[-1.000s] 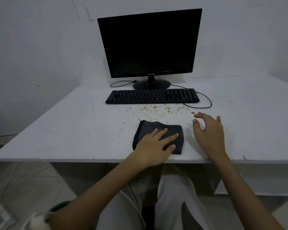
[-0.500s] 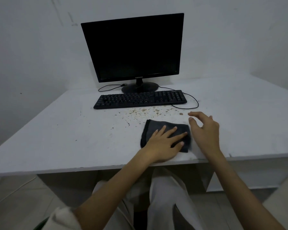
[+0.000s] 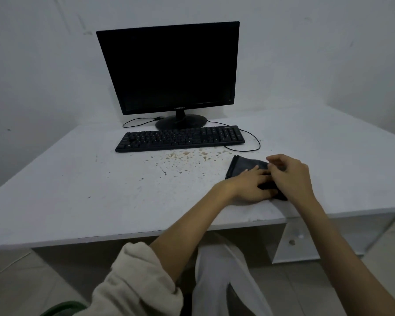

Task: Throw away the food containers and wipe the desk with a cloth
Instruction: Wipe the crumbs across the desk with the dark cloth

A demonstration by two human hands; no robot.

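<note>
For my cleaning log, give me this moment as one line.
stage: wiping not begun | left hand: flat on cloth | right hand: pinching cloth edge | crumbs: unwiped by keyboard | containers: none visible

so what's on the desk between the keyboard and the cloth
Brownish crumbs and specks litter the desk between keyboard and cloth, seen in the head view.

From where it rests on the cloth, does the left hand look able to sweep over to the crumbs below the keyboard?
Probably yes. The left hand lies flat on the cloth, and the desk between it and the crumbs is bare. Only the keyboard bounds the far side.
</note>
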